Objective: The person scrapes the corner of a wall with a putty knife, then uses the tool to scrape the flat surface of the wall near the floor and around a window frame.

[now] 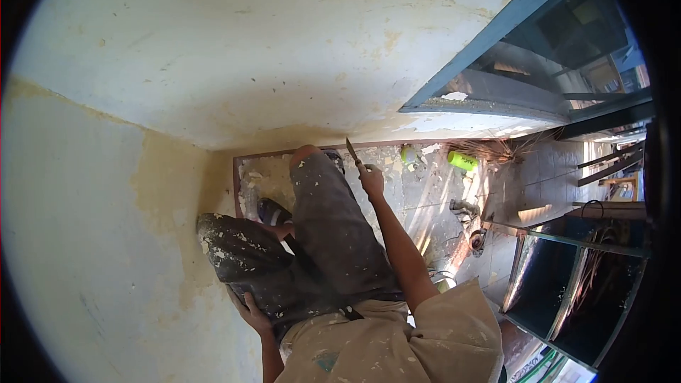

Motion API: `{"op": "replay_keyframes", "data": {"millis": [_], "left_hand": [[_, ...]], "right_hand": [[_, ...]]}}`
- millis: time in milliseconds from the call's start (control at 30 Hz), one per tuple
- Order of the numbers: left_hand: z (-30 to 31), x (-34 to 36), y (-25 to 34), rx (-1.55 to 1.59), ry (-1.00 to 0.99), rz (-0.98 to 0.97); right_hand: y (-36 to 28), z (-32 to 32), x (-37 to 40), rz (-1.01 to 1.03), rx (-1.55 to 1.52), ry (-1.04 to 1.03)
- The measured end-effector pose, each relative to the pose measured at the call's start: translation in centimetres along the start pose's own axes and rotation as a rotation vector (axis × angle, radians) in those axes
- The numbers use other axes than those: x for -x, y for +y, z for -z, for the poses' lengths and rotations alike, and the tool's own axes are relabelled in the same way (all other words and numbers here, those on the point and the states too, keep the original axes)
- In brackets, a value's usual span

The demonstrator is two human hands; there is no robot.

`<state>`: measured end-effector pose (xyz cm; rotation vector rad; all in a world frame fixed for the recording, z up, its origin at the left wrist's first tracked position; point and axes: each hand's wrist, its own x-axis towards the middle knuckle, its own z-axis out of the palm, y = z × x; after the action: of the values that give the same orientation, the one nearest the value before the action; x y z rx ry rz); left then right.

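I have the slim, knife-like tool with a narrow metal blade out ahead of the right knee, its handle inside the right hand. That hand is wrapped round the handle, fingers curled in, and the blade points away from the body at the foot of the large off-white wall. From here I cannot tell whether the tip touches the wall or stops just short of it.

My left hand lies low at the side, against the dark grey, flake-spotted trousers; some fingers are hidden, so I cannot tell whether they grip anything. The legs are bent, with one dark shoe visible between the knees. A beige, paint-marked shirt fills the lower part of my head view.

Beyond the tool, on the grey tiled floor, I see a rounded pale-green object and, near it, a bright lime-green cylinder with dark lettering. Next to that lies a fanned bundle of thin brown bristles.

Farther out, a blue window frame borders the wall, and a dark open-fronted shelf unit stands to the right. On the left, a second pale wall carries tan patches and meets the first at a corner.
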<state>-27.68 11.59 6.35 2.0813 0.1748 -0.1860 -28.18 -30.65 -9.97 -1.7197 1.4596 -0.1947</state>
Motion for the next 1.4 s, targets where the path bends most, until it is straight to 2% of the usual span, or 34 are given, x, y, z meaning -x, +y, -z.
{"op": "replay_keyframes", "data": {"millis": [67,167,267,433,667,767,867,1000,1100,1200,1300,1400], "left_hand": [[-0.2,-0.1,-0.2,-0.004,-0.001,0.001],[-0.4,-0.1,0.5,0.001,-0.020,-0.021],[-0.5,-0.1,0.5,0.054,-0.031,-0.012],[-0.4,-0.1,0.6,-0.005,-0.046,-0.012],[0.0,0.0,-0.8,-0.024,-0.014,-0.004],[0.2,0.3,-0.2,-0.018,-0.038,-0.008],[0.3,0.3,-0.6,-0.008,-0.038,-0.022],[0.0,0.6,0.1,-0.017,-0.051,0.013],[0.2,0.0,0.3,-0.041,-0.061,-0.014],[0.0,0.2,-0.1,-0.031,-0.068,-0.011],[0.7,0.2,-0.9,-0.082,-0.066,-0.022],[0.6,0.2,0.0,-0.103,-0.045,-0.027]], "right_hand": [[-1.6,3.9,2.7,-0.328,-0.653,-0.277],[-7.2,8.6,7.8,-0.299,-1.183,-0.110],[-12.0,8.9,9.5,-0.244,-1.243,0.019],[-16.8,4.7,9.8,-0.083,-1.033,-0.119],[-16.4,-1.6,6.5,0.073,-0.765,0.201],[-15.2,-1.4,5.2,0.104,-0.601,0.341],[-15.7,0.2,7.0,0.133,-0.569,0.251],[-14.6,0.1,5.6,0.169,-0.469,0.337],[-14.6,-0.1,6.7,0.121,-0.548,0.181],[-15.2,2.8,7.5,0.119,-0.526,0.151],[-14.3,0.8,6.7,0.130,-0.342,0.309],[-14.2,2.7,7.5,0.196,-0.469,0.194]]}}
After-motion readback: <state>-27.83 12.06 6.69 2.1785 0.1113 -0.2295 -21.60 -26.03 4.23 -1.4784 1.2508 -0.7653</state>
